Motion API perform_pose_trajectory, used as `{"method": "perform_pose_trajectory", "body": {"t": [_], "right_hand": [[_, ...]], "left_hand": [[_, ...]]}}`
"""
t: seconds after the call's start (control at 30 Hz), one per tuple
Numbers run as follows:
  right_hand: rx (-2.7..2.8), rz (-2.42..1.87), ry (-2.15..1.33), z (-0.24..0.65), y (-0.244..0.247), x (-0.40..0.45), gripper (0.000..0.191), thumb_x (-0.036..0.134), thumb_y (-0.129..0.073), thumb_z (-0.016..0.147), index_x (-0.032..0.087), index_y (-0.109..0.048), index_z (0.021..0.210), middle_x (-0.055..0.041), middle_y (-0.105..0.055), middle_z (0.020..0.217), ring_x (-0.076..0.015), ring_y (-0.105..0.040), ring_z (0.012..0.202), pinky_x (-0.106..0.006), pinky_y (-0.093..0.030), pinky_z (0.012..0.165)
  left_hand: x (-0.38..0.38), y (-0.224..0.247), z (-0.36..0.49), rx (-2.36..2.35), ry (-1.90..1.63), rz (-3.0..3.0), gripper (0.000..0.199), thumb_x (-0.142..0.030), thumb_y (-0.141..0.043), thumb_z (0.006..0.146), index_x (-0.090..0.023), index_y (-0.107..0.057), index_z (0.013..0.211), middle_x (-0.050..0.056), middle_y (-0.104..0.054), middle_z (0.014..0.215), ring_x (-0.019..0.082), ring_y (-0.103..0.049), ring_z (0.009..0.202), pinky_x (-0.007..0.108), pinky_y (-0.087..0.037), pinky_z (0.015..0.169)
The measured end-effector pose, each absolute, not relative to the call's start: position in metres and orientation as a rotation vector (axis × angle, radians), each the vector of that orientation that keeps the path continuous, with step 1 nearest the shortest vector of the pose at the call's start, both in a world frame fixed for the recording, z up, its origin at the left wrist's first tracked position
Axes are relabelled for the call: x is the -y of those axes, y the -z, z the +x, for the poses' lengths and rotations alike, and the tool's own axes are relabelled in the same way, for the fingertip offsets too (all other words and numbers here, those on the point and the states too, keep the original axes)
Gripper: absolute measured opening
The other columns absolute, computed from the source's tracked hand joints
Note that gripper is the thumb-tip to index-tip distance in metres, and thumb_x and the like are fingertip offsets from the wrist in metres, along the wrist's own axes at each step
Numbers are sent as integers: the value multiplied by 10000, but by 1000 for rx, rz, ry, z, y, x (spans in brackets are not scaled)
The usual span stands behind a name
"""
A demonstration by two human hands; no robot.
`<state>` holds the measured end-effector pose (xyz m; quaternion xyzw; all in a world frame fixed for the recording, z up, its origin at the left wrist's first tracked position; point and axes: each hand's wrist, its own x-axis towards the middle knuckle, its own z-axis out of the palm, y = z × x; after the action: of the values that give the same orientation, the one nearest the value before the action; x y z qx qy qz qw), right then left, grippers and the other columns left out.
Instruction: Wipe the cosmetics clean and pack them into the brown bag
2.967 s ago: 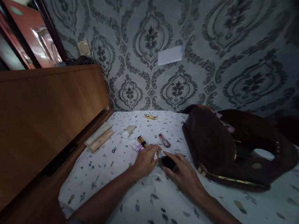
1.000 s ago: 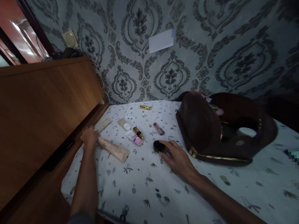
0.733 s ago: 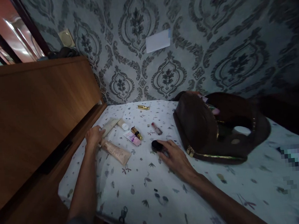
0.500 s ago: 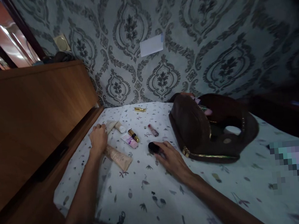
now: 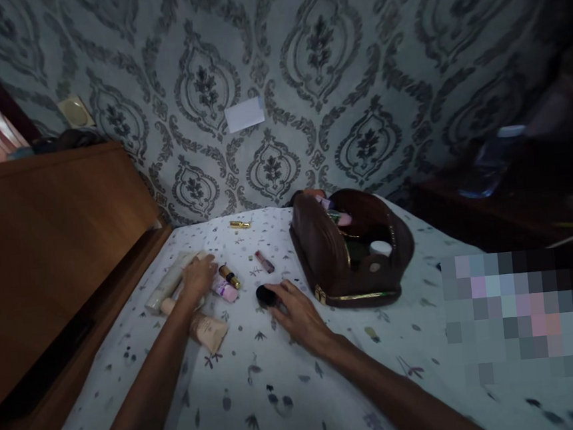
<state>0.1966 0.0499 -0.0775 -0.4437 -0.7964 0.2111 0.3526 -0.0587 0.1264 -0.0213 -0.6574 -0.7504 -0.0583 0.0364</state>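
Note:
My left hand is closed with its fingers curled down where a white-capped cosmetic tube lay, which it now hides. A long pale tube lies beside it on the left, and a beige squeeze tube lies partly under my wrist. Just right of those fingers are a pink-and-white tube and a small black-and-gold bottle. My right hand grips a small black-capped bottle, its body mostly hidden by the fingers. Ahead of it lies a pinkish lip gloss tube.
A brown cosmetic bag stands unzipped on the right, with a white-lidded jar inside. Near the wall is a gold lipstick tube. A wooden panel borders the left; a clear bottle stands far right.
My left hand has shifted right, off the long pale tube and over the white-capped tube. My right hand still holds the black-capped bottle. The view has turned rightward.

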Motion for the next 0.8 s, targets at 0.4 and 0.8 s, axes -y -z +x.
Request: {"method": "perform_pose_trajectory", "body": {"t": [0.4,0.8], "right_hand": [[2041,-1125,-522,197,80,-50,450,121,-591,831,216,-577,1271,-74,-583,1066,-217,-585,1006,-348,-510,889],[1968,-1214,-567,197,76,-44,446,163,-638,819,245,-600,1255,-88,-593,1170,-246,-574,1121,-368,-478,977]], "left_hand": [[-144,42,-69,2059,465,-2446,325,-213,-496,893,-259,-672,1162,41,-584,1330,185,-599,1156,275,-467,982],[-151,31,-64,2063,918,-2454,439,-402,-385,819,-178,-676,1059,86,-714,1144,258,-635,1115,380,-489,989]]}}
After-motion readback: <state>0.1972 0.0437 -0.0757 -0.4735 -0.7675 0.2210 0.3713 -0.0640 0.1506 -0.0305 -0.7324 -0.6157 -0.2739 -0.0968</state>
